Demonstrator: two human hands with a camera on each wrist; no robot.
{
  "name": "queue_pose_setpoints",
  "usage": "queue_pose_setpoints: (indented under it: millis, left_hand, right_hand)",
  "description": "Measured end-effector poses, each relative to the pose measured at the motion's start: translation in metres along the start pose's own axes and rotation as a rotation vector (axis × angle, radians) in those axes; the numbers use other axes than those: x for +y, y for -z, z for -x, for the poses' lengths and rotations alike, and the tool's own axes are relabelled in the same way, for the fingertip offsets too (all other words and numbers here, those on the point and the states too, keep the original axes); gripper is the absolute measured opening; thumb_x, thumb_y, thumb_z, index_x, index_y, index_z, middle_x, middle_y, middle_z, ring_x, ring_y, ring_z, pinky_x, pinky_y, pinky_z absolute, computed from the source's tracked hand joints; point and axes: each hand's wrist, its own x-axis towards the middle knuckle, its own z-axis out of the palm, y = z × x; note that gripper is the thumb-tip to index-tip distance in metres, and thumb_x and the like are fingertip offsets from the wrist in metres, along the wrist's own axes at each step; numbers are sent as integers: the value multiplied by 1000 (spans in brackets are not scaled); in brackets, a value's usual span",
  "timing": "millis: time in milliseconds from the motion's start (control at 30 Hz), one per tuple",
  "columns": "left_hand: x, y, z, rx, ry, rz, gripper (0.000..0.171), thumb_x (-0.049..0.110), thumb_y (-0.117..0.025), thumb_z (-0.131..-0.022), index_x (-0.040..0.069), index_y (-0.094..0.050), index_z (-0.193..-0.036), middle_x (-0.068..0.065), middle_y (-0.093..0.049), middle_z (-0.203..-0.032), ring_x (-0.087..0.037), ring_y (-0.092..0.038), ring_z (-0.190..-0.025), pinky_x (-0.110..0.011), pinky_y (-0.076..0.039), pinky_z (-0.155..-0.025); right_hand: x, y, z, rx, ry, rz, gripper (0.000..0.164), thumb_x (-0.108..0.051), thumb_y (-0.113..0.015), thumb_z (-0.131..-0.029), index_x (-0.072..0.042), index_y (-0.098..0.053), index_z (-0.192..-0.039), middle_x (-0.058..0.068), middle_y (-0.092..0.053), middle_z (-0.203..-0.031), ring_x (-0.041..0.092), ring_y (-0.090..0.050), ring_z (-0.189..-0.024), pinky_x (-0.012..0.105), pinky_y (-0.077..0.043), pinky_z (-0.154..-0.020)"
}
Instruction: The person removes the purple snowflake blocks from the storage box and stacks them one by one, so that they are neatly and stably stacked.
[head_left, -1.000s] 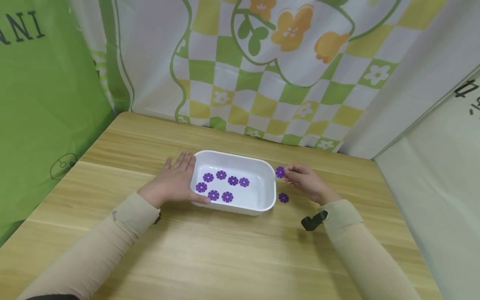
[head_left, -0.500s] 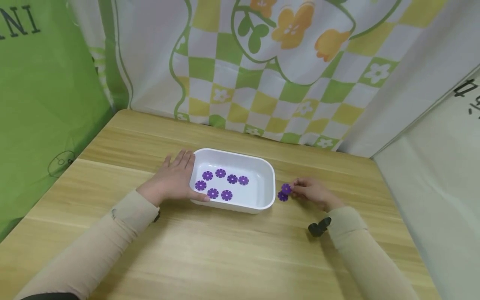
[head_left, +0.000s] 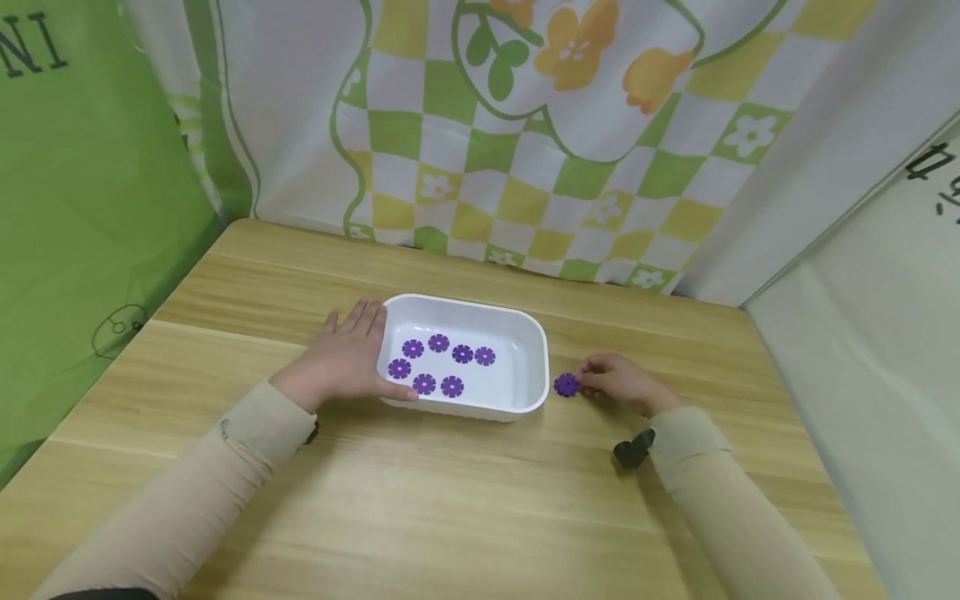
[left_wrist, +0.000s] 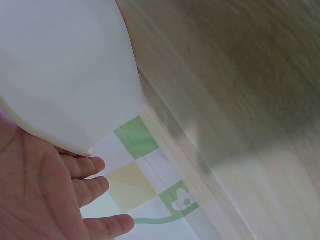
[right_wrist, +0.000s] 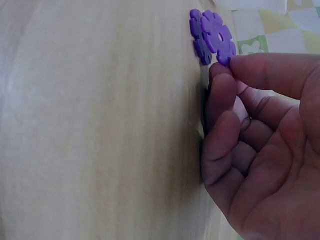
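Observation:
A white rectangular tub [head_left: 525, 400] stands on the table with several purple notched interlocking discs [head_left: 452, 387] lying flat inside it. My left hand [head_left: 341, 358] rests against the tub's left end, fingers straight and thumb lying over the front rim. Right of the tub, my right hand [head_left: 618, 382] pinches a purple notched disc [right_wrist: 218, 36] between thumb and forefinger. Just behind it in the right wrist view, a second disc [right_wrist: 201, 42] lies on the table, and the held one overlaps it. From the head these two look almost like one.
The wooden table [head_left: 480, 500] carries the tub near its middle. A checked, flowered curtain [head_left: 517, 167] hangs along the back edge. Green cloth [head_left: 90, 208] borders the left side, and a pale sheet [head_left: 885, 350] the right.
My right hand has brought its disc from beside the tub's right rim toward the front, down over the disc on the table. My left hand has stayed at the tub's end.

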Motion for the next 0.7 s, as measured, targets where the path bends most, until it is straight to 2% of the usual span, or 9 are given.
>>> queue_pose_setpoints:
  millis: [700]
  left_hand:
    - [0,-1,0,-9,3,1,152,97,-58,-66,-10,-4,-160,-28,0,-168,-44,3,-155,-65,2,-122]
  right_hand:
    - [-1,-4,-4,27,-40,55,20,-10,-57,-104,7,-66,-108,3,-64,-90,13,-56,-81,24,-50,-66]
